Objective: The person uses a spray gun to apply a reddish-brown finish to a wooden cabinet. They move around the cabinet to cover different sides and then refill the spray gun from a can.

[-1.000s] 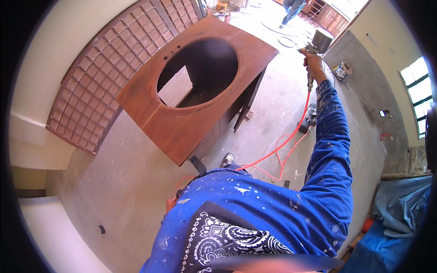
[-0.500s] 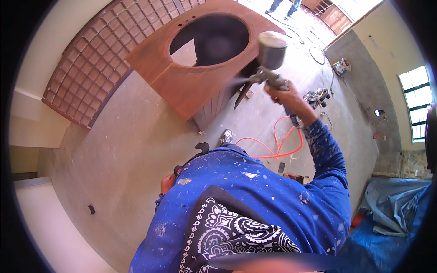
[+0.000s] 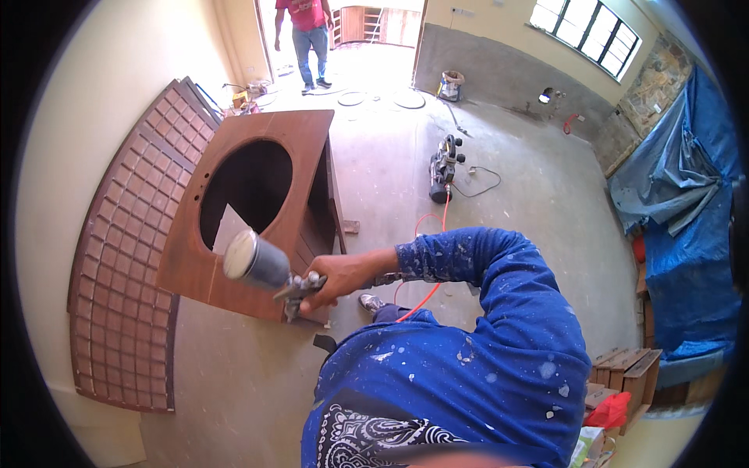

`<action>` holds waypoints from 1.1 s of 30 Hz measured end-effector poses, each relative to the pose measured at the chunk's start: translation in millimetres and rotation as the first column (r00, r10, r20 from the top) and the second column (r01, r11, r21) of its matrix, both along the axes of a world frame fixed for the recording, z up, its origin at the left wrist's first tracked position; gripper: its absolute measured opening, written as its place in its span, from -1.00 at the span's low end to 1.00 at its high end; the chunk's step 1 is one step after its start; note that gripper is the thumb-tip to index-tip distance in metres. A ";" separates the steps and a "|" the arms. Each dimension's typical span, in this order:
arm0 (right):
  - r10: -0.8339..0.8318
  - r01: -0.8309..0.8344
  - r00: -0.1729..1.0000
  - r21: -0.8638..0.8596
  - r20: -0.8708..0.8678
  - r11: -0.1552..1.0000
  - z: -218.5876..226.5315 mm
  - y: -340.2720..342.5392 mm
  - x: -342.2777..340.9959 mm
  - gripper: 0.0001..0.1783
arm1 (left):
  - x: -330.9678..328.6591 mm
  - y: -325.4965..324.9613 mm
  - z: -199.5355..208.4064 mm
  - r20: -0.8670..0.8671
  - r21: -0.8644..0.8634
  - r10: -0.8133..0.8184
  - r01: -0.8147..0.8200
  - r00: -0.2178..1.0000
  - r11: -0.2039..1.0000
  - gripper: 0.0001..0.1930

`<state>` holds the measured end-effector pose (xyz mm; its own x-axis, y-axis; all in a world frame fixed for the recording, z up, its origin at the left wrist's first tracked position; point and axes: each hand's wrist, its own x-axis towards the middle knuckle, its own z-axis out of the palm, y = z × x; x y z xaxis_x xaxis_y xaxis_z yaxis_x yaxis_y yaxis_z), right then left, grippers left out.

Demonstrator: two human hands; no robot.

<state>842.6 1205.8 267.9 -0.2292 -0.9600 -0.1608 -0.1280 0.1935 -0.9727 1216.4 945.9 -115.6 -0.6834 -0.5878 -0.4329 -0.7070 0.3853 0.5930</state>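
My right hand (image 3: 342, 276) is closed round the grip of a spray gun (image 3: 293, 296). The gun's metal cup (image 3: 268, 262) tilts to the left, above the near edge of a reddish-brown wooden cabinet (image 3: 300, 129). A large round opening is cut in the cabinet's top, with a dark inside and a pale piece (image 3: 229, 226) showing in it. No spray can be made out. An orange hose (image 3: 431, 295) runs past my right arm toward a small air compressor (image 3: 443, 170) on the floor. My left hand is out of sight.
A brown lattice panel (image 3: 129, 265) leans along the left wall. A person (image 3: 307, 39) stands at the far doorway. A bucket (image 3: 450, 84) is by the back wall. Blue tarpaulin (image 3: 694, 281) hangs at right, near stacked wooden pieces (image 3: 628, 374) and a red bag (image 3: 610, 409).
My right hand has swung the spray gun left and nearer, across the cabinet's near edge. Mist showed before. The view has turned right, and my left hand has gone from sight.
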 end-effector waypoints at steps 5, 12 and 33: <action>-0.266 0.272 0.961 0.095 -0.075 0.958 -33.8 18.4 -97.3 -0.68 | -2.8 8.6 7.9 -0.030 0.023 0.050 -0.049 0.998 0.999 -0.44; -0.552 0.553 0.818 -0.043 -0.164 0.832 -43.2 53.6 -270.6 -0.59 | -6.6 34.2 33.6 -0.026 0.043 0.214 -0.213 0.977 0.976 -0.45; -0.922 0.927 0.305 -0.148 -0.239 0.345 -239.2 102.4 -345.4 -0.63 | -35.7 92.9 73.7 0.055 0.174 0.539 -0.540 0.840 0.823 -0.52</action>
<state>497.2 1308.2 28.7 -0.9949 -0.0916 0.0427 -0.0727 0.3560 -0.9317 1180.8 1038.8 -41.9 -0.2780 -0.7763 -0.5657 -0.7733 -0.1686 0.6113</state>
